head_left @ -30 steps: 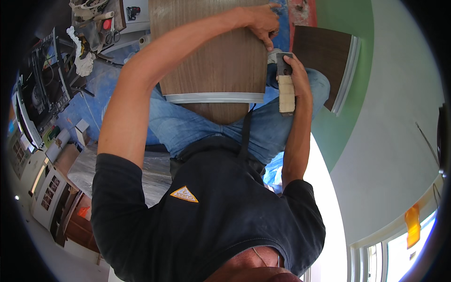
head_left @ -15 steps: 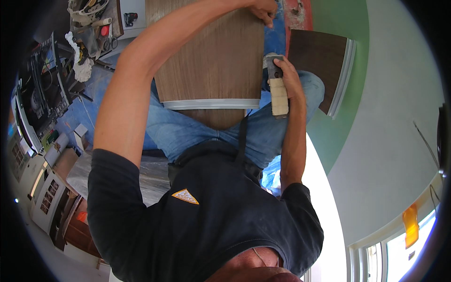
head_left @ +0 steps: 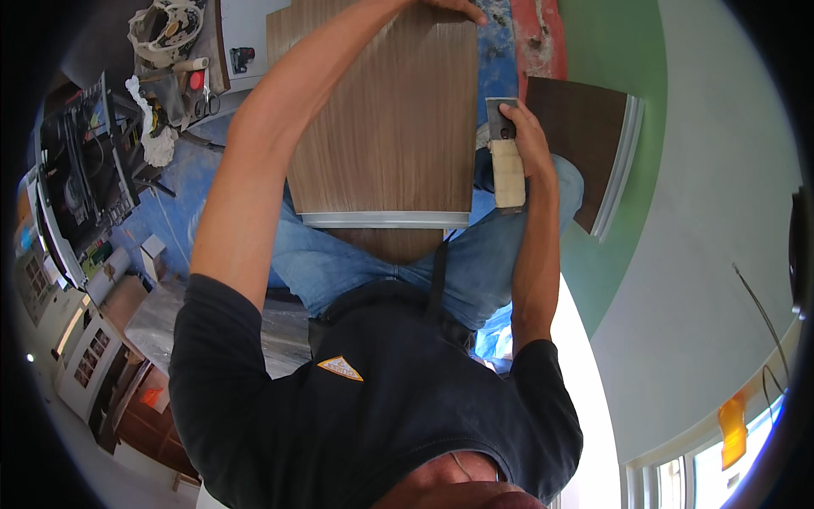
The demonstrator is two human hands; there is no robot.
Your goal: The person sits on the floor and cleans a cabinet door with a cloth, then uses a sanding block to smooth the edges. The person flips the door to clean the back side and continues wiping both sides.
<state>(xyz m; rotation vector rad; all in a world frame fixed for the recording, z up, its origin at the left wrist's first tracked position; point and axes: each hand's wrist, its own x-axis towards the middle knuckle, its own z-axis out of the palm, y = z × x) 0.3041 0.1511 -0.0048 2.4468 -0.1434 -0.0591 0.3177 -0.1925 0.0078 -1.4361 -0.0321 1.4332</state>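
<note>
The left hand [head_left: 454, 7], fingers pressed flat, steadies the brown wood-grain laminate panel [head_left: 381, 127] across the lap at top centre; the right hand [head_left: 527, 140] grips a pale-handled metal scraper [head_left: 509, 174] at its right edge, seemingly scraping; a steady stroke along that edge seems needed

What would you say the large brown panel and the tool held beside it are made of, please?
The brown panel looks like wood-grain laminate or veneer board: fine parallel streaks, matte, with a pale metallic-looking strip on its near edge. The tool in the right hand seems a scraper: grey metal blade, pale handle, perhaps wood or tape-wrapped.
</note>
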